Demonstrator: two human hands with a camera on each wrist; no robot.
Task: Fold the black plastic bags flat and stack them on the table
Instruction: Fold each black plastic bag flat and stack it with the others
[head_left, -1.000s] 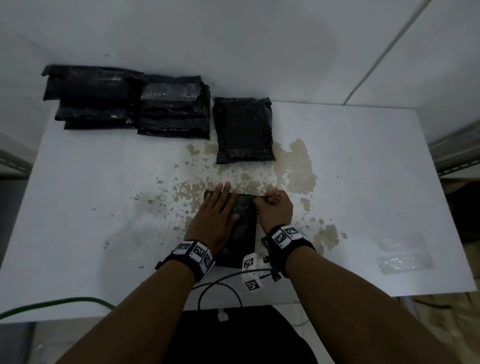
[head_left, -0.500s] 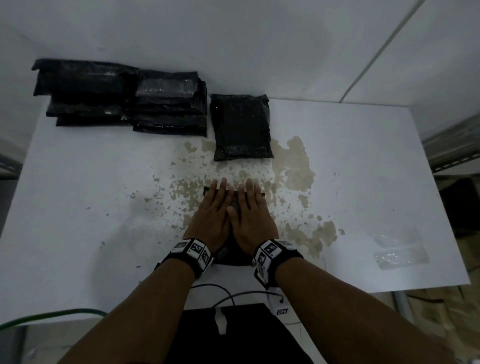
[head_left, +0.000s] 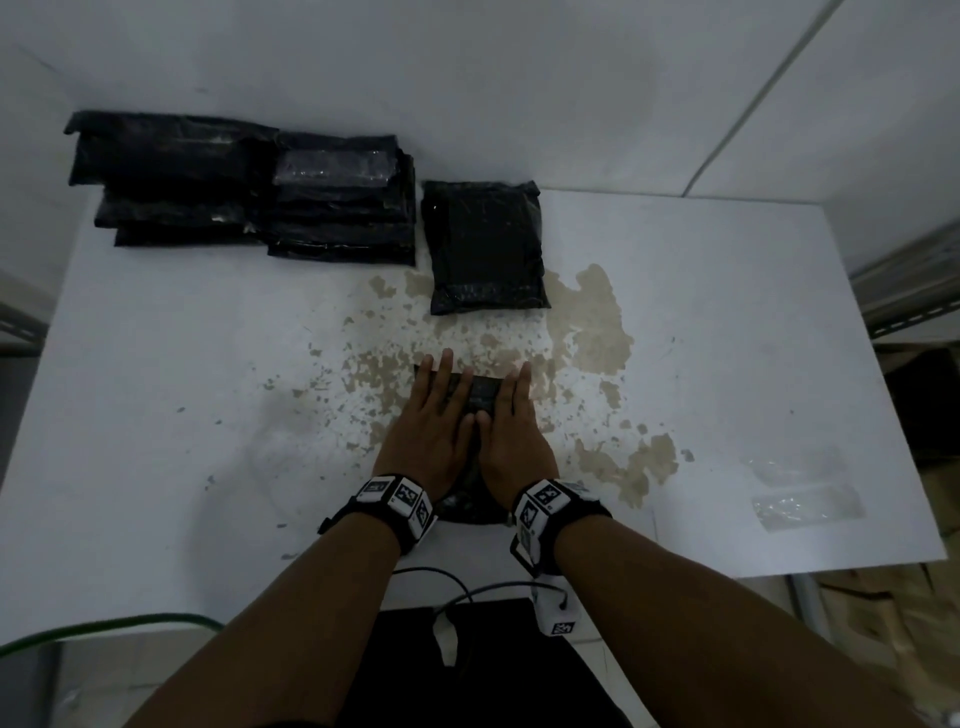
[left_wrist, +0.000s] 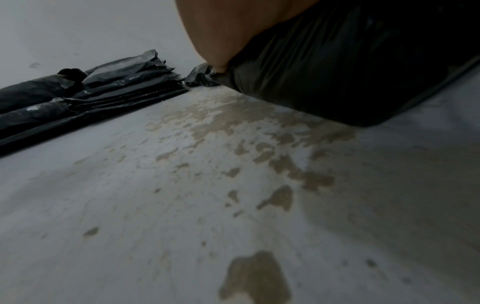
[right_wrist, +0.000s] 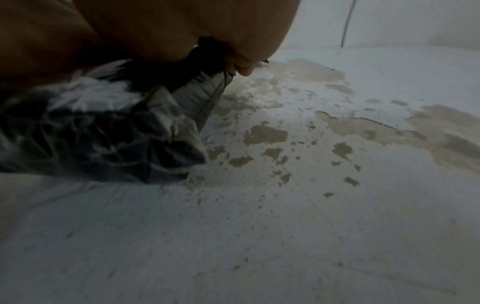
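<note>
A folded black plastic bag (head_left: 480, 397) lies on the white table (head_left: 182, 415) near its front edge. My left hand (head_left: 434, 436) and right hand (head_left: 511, 441) lie flat on it side by side, fingers straight, pressing it down and covering most of it. The left wrist view shows the bag (left_wrist: 350, 67) bulging under my palm (left_wrist: 223, 30). In the right wrist view its crinkled edge (right_wrist: 124, 131) shows below my right hand (right_wrist: 182, 30). One folded bag (head_left: 485, 247) lies alone at the back. Two stacks of folded bags (head_left: 343, 200) (head_left: 171, 176) sit at the back left.
Brown patches of worn paint (head_left: 592, 322) mark the middle of the table. A clear plastic wrapper (head_left: 805, 499) lies at the front right. A wall (head_left: 467, 78) rises behind the table. Cables (head_left: 457, 587) hang off the front edge.
My right hand first pinched the bag's top edge, then flattened onto the bag next to my left hand. Both hands now sit slightly apart, still pressing.
</note>
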